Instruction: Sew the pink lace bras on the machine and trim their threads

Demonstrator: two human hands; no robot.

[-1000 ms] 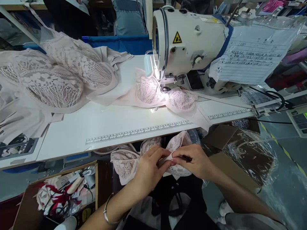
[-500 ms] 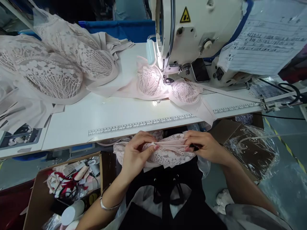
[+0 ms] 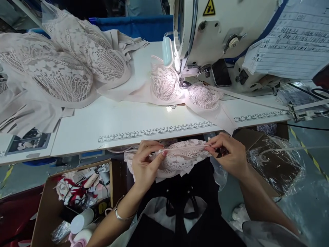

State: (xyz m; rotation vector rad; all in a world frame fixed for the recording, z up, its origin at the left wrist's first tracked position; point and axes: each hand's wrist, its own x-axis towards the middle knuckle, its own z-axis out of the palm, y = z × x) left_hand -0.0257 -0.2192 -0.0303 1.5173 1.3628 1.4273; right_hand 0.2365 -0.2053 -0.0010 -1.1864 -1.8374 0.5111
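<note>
A pale pink lace bra lies bunched over my lap, below the table's front edge. My left hand pinches its upper edge between thumb and fingers. At the other end my right hand grips the same edge, which runs straight and taut between both hands. Something small and dark is tucked in my right hand's fingers; its kind is unclear. Another lace bra rests on the table under the lit needle area of a sewing machine, its cups on either side of the needle.
Lace bras are heaped at the table's left. A printed ruler runs along the front edge. A phone lies beside the machine. Below stand a cardboard box of odds and ends and a plastic-covered carton.
My right hand has shifted right and slightly up, drawing the bra's edge straighter. My left hand keeps its pinch. The whole view has shifted slightly.
</note>
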